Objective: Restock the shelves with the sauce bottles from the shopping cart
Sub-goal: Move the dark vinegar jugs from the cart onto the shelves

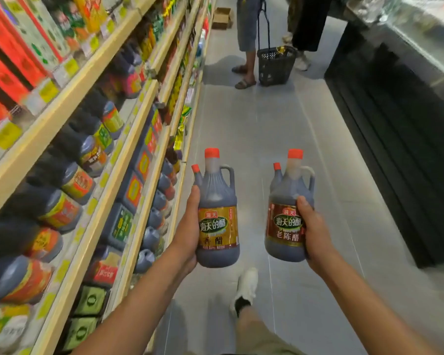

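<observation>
Both sauce bottles (217, 208) (287, 213) look like smooth translucent plastic (glossy printed labels, matt red caps). The left shelves (69, 96) have pale wood-look edges; the floor (262, 129) is smooth grey tile.

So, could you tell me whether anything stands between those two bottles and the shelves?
Nothing visible does. The left hand holds the gold-label bottle and the right hand the red-label bottle over bare floor, beside the shelves; the basket stands farther down the aisle.

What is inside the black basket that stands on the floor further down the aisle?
A yellow packet shows at the rim of the black basket. Anything lower is hidden by its dark mesh walls; what else it holds cannot be told.
</observation>
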`<state>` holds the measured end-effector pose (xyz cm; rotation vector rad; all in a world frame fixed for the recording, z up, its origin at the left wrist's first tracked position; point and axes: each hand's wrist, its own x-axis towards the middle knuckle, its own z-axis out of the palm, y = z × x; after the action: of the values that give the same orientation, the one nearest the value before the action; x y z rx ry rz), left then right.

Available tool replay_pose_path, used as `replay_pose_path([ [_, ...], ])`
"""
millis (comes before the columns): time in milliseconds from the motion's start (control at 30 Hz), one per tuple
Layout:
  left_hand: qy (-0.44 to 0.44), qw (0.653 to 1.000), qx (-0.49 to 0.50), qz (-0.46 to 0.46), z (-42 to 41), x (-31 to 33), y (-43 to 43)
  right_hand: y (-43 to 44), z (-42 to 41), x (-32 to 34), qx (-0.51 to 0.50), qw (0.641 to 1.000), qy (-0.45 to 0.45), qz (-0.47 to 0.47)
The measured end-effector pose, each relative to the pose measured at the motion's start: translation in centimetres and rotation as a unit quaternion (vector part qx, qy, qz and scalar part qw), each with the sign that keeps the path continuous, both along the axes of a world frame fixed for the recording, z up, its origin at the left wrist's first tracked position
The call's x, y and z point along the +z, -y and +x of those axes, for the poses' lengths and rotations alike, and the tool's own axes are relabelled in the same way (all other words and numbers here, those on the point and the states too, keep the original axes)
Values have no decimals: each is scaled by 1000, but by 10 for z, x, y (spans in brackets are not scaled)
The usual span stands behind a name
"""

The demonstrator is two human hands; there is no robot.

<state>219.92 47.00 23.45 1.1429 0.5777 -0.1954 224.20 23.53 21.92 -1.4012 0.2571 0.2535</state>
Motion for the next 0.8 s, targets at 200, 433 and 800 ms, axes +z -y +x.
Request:
replay_pose_path([
  [200,-5,997,83,0,125,-8,-10,-20,142,-4,53,999,4,-5],
  [433,4,995,99,-33,252,-6,-40,-52,282,0,87,996,-1,-14],
  [800,30,996,77,-22,453,-12,-126,-147,476,1,83,996,7,-16],
])
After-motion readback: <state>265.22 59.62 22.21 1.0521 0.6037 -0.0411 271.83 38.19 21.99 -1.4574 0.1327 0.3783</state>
